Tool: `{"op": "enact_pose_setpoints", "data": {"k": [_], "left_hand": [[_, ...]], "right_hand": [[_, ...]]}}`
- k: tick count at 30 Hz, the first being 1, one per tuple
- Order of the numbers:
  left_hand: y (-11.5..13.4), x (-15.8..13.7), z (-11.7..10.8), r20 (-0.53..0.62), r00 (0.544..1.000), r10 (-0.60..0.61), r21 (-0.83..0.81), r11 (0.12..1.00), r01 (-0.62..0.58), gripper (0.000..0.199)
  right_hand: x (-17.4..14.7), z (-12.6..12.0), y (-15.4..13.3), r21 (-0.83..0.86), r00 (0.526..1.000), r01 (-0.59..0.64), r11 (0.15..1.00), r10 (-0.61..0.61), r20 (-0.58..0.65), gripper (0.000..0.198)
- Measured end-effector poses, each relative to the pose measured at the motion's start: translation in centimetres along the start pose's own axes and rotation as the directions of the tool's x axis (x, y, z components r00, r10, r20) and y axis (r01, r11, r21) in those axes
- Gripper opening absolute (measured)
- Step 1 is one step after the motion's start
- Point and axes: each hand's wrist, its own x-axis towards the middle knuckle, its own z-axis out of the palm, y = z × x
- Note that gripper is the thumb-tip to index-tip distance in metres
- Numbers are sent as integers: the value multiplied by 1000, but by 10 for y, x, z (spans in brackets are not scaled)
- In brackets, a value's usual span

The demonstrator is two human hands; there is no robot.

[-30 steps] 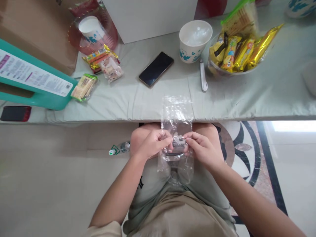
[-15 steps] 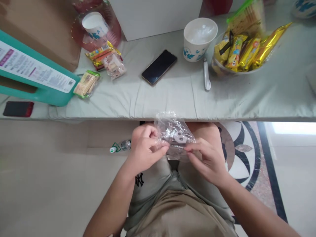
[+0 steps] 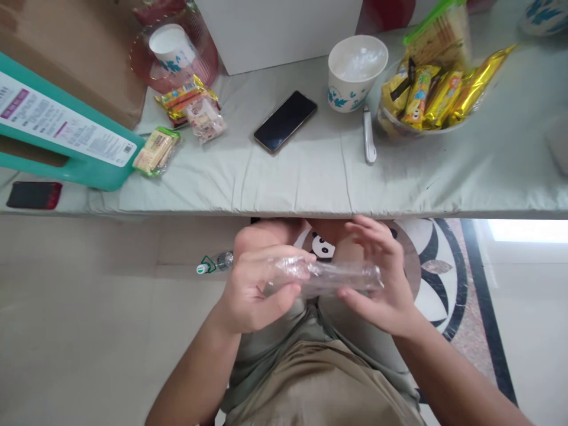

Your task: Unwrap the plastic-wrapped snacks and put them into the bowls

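A clear plastic bag, drawn out into a narrow crinkled strip, lies across the space between my hands above my lap. My left hand is closed on its left part, with the thumb below and the fingers over it. At the right end of the bag, my right hand has its fingers raised and spread. Its thumb tip is at the bag's lower edge; whether it presses on the plastic I cannot tell.
On the cloth-covered table are a phone, a white folding knife, a paper cup and a bowl of wrapped snacks. A teal container stands left. A bottle is below the table edge.
The bag, puffed upright before, is now a flat strip lying sideways. My right hand has gone from pinching its edge to spread fingers. My left hand still grips it.
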Motion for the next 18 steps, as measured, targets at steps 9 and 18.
{"op": "enact_pose_setpoints", "data": {"k": [9,18], "left_hand": [[-4,22,6,-96,909,-406,-198,902,383,12],[-54,33,22,419,742,-523,-525,527,668,52]], "right_hand": [[9,20,8,508,857,-480,716,506,97,21],[12,21,13,343,692,-720,604,660,292,32]]}}
